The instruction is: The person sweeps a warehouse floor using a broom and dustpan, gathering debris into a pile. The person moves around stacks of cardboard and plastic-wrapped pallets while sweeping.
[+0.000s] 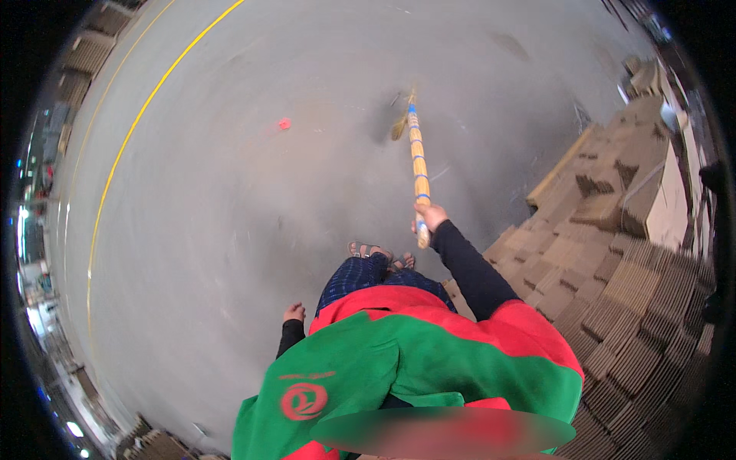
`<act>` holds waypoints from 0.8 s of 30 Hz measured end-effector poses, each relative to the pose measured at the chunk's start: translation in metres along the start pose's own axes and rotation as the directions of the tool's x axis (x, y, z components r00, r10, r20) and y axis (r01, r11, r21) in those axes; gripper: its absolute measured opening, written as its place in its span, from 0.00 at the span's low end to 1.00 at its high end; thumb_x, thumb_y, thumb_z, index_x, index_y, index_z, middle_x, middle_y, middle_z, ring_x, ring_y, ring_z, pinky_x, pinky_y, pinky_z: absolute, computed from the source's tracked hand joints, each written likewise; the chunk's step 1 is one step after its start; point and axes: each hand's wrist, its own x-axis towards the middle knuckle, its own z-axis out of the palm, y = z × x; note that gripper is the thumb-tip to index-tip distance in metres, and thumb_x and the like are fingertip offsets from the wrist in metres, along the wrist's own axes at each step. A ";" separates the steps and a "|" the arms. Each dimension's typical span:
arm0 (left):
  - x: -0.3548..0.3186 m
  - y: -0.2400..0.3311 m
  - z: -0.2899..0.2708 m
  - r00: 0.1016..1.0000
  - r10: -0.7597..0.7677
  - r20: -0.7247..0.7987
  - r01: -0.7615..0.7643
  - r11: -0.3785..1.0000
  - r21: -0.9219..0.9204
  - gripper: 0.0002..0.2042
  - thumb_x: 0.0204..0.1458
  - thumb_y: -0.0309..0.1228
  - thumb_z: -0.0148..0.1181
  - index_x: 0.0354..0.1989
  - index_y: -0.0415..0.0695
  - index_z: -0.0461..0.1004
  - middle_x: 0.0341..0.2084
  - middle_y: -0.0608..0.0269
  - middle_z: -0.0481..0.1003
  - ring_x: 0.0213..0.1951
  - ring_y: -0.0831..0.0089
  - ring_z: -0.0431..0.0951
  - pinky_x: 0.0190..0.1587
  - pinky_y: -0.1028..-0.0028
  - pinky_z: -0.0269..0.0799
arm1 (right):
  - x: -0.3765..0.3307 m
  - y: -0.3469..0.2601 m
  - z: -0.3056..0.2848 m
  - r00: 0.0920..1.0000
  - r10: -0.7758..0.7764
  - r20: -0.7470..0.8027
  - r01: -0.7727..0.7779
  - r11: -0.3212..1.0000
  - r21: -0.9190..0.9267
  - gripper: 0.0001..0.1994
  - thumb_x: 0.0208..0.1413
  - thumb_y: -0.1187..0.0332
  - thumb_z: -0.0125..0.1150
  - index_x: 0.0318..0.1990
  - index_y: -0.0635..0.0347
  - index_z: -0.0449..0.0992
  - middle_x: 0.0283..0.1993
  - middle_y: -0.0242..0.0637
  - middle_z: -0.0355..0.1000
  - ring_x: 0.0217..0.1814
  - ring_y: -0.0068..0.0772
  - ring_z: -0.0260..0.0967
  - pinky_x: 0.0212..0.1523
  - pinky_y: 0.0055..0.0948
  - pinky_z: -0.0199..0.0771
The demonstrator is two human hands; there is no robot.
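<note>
I count one broom (415, 146), its yellow handle banded blue, head down on the grey floor (253, 199) at twelve o'clock. My right grip (431, 218) is wrapped tight round its end. My left grip (294, 312) hangs empty, fingers loosely curled. Cardboard stacks (613, 253) fill three o'clock.

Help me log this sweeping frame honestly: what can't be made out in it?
Head view:
- Broom bristle end: blurred by motion and small, so its shape is unclear.
- Left hand: small, beside the green and red vest; fingers unreadable.
- Red scrap on the floor: too small to identify.
- Cardboard stacks: cut off by the dark rim on the right.
</note>
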 end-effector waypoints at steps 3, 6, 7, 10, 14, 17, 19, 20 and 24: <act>0.002 -0.054 -0.004 0.996 0.000 0.088 -0.050 0.829 0.557 0.16 0.38 0.41 0.51 0.30 0.42 0.73 0.22 0.59 0.74 0.25 0.67 0.74 0.31 0.69 0.69 | -0.029 -0.012 -0.016 0.943 0.115 0.312 -0.071 0.987 -0.147 0.11 0.38 0.74 0.56 0.28 0.67 0.61 0.19 0.41 0.63 0.14 0.36 0.65 0.14 0.37 0.69; -0.010 -0.089 0.014 0.992 -0.069 0.108 -0.011 0.792 0.610 0.16 0.39 0.41 0.51 0.33 0.43 0.72 0.23 0.61 0.73 0.26 0.68 0.73 0.29 0.70 0.68 | -0.061 -0.029 -0.012 0.882 0.342 0.325 -0.173 0.875 -0.452 0.10 0.36 0.77 0.54 0.27 0.67 0.61 0.19 0.43 0.65 0.16 0.37 0.66 0.16 0.35 0.70; -0.010 -0.090 0.023 0.991 -0.090 0.101 0.019 0.834 0.552 0.16 0.40 0.41 0.51 0.34 0.44 0.71 0.24 0.62 0.73 0.26 0.69 0.73 0.28 0.70 0.67 | -0.066 -0.033 -0.004 0.863 0.390 0.321 -0.152 0.808 -0.570 0.10 0.35 0.77 0.55 0.27 0.67 0.61 0.19 0.44 0.66 0.17 0.38 0.67 0.16 0.35 0.71; -0.011 -0.071 0.052 0.986 -0.144 0.081 0.119 0.960 0.252 0.17 0.42 0.41 0.50 0.38 0.45 0.69 0.26 0.64 0.72 0.28 0.70 0.73 0.25 0.71 0.67 | -0.058 -0.030 0.039 0.762 0.535 0.365 -0.026 0.589 -0.808 0.10 0.32 0.79 0.54 0.26 0.66 0.62 0.17 0.41 0.67 0.15 0.33 0.66 0.14 0.31 0.67; 0.003 -0.003 0.061 0.998 -0.049 0.033 0.053 0.991 -0.123 0.17 0.44 0.39 0.50 0.42 0.45 0.68 0.28 0.66 0.71 0.28 0.73 0.73 0.21 0.75 0.65 | 0.000 0.026 0.140 0.475 0.750 0.460 0.231 0.398 -0.888 0.07 0.32 0.71 0.57 0.13 0.62 0.66 0.12 0.37 0.64 0.13 0.29 0.64 0.13 0.29 0.63; -0.006 0.025 0.061 0.997 0.037 -0.067 -0.051 0.973 -0.225 0.16 0.44 0.36 0.51 0.42 0.44 0.67 0.28 0.65 0.71 0.26 0.76 0.72 0.19 0.79 0.63 | 0.020 0.103 0.222 0.490 0.792 0.364 0.336 0.213 -0.918 0.11 0.38 0.64 0.56 0.14 0.61 0.70 0.13 0.37 0.67 0.13 0.29 0.65 0.14 0.30 0.64; -0.022 0.022 0.058 0.980 0.096 -0.174 -0.138 0.959 -0.247 0.16 0.44 0.34 0.52 0.42 0.43 0.67 0.28 0.66 0.71 0.26 0.77 0.71 0.19 0.79 0.62 | 0.022 0.152 0.256 0.619 0.725 0.303 0.227 0.204 -0.952 0.10 0.37 0.65 0.59 0.18 0.64 0.72 0.13 0.37 0.68 0.13 0.30 0.66 0.15 0.29 0.66; -0.036 0.013 0.059 0.958 0.147 -0.247 -0.209 0.947 -0.243 0.16 0.45 0.34 0.51 0.42 0.43 0.67 0.27 0.66 0.71 0.25 0.77 0.71 0.18 0.79 0.62 | 0.026 0.172 0.268 0.629 0.725 0.280 0.309 0.097 -0.946 0.12 0.34 0.64 0.62 0.20 0.66 0.73 0.13 0.38 0.68 0.14 0.31 0.67 0.17 0.30 0.68; -0.106 -0.044 0.068 0.891 -0.179 -0.418 -0.014 0.908 -0.418 0.16 0.45 0.35 0.51 0.42 0.43 0.67 0.26 0.67 0.71 0.23 0.78 0.70 0.17 0.79 0.60 | 0.086 0.176 0.246 0.753 0.546 0.367 0.480 -0.074 -0.874 0.19 0.30 0.62 0.66 0.30 0.65 0.73 0.21 0.39 0.70 0.19 0.33 0.70 0.26 0.32 0.72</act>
